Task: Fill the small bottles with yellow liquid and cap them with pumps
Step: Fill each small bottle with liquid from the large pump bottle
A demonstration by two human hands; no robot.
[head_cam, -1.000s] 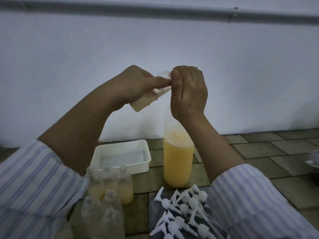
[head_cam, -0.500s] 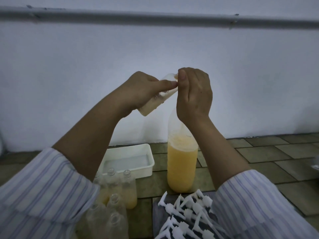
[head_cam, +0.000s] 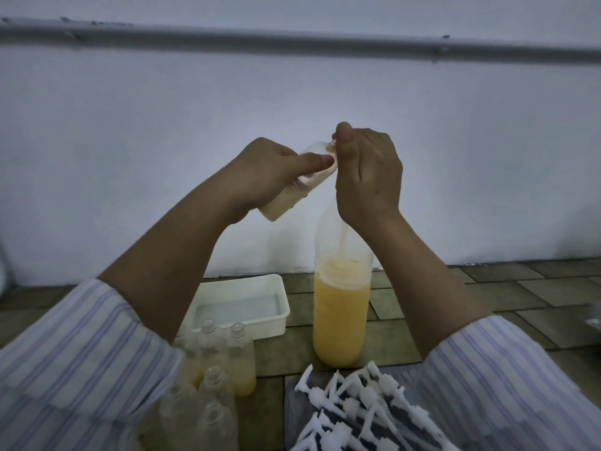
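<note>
Gripping a small bottle around its body, the left hand holds it tilted, neck up and to the right, thumb stretched along its side; yellow liquid sits in its lower end. The right hand is curled at the small bottle's mouth, thumb upright, and seems to clasp the neck of the large bottle below, though the fingers hide what they hold. That large bottle stands on the tiled floor, partly filled with yellow liquid. Left of it lies a white tray. Nearer, at the left, stand more small bottles, some holding yellow liquid. White pumps lie heaped near right.
</note>
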